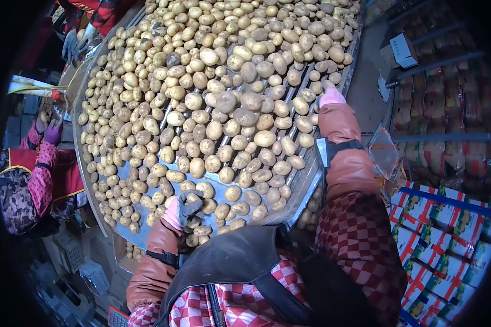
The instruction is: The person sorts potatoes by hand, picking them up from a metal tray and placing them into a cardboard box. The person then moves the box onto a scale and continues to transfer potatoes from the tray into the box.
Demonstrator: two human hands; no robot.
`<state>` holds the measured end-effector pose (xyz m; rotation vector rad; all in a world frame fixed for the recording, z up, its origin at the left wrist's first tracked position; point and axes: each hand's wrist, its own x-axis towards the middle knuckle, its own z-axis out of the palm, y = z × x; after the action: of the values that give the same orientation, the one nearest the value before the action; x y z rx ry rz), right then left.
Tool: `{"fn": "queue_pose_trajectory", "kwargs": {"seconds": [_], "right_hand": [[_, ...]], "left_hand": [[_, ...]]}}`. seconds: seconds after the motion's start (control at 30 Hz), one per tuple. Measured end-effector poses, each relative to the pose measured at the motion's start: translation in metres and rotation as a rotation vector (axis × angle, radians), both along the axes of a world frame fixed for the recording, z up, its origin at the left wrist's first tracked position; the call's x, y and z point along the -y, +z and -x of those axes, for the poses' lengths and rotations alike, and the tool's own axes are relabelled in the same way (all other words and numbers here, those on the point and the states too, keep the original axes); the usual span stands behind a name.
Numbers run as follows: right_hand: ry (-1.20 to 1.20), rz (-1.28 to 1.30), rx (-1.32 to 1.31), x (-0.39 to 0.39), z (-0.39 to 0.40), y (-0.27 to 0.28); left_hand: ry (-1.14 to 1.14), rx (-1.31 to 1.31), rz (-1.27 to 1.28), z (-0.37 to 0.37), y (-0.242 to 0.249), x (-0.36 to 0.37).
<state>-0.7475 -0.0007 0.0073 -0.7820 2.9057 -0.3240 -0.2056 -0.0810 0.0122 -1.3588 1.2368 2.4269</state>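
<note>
A wide roller table slopes away from me, covered with several pale yellow potatoes. My left hand, in a pink and grey glove, sits at the near edge with its fingers curled over a potato. My right hand, in a pink-cuffed glove with a brown sleeve cover, reaches along the table's right edge. Its fingers lie among the potatoes there and are mostly hidden.
A person in a pink patterned sleeve and purple glove works at the left side. Another person's gloved hands are at the far left corner. Stacked printed cartons and a clear plastic bag stand on my right.
</note>
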Motion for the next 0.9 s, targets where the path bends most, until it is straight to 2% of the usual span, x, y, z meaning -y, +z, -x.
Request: {"fn": "queue_pose_trajectory", "kwargs": {"seconds": [0.1, 0.3, 0.37, 0.43, 0.5, 0.53, 0.6, 0.63, 0.7, 0.77, 0.83, 0.9], "right_hand": [[0.002, -0.031, -0.042, 0.001, 0.005, -0.015], [0.051, 0.066, -0.094, -0.003, 0.01, -0.023], [-0.09, 0.152, -0.019, -0.002, 0.011, -0.014], [-0.813, 1.039, 0.869, 0.007, 0.02, 0.005], [0.258, 0.82, 0.131, -0.03, -0.004, -0.013], [0.26, 0.82, 0.13, -0.029, -0.005, -0.011], [-0.381, 1.2, 1.108, -0.001, -0.035, 0.031], [-0.381, 1.2, 1.108, 0.008, -0.036, 0.024], [-0.039, 0.61, 0.768, 0.039, -0.041, 0.014], [0.223, 0.086, 0.303, 0.073, -0.056, 0.035], [0.406, -0.255, 0.19, 0.101, -0.063, 0.044], [0.431, -0.344, 0.137, 0.114, -0.065, 0.032]], "left_hand": [[-0.002, -0.002, 0.005, 0.002, 0.003, 0.002], [-0.047, 0.008, 0.054, 0.002, 0.005, 0.003], [-0.026, 0.015, 0.047, 0.004, 0.007, 0.003], [-0.003, 0.032, 0.032, 0.001, 0.007, 0.0], [0.045, -0.015, 0.003, -0.001, 0.003, -0.002], [0.008, -0.015, 0.048, 0.0, 0.003, 0.0], [0.009, -0.006, 0.025, 0.002, 0.006, 0.002], [0.008, 0.004, 0.003, 0.003, 0.007, 0.002], [0.012, 0.007, 0.008, 0.003, 0.006, 0.002], [0.016, 0.013, 0.009, 0.001, 0.004, 0.001], [0.023, 0.005, 0.01, -0.001, 0.0, 0.0], [0.028, 0.019, 0.024, -0.001, 0.002, 0.001]]}}
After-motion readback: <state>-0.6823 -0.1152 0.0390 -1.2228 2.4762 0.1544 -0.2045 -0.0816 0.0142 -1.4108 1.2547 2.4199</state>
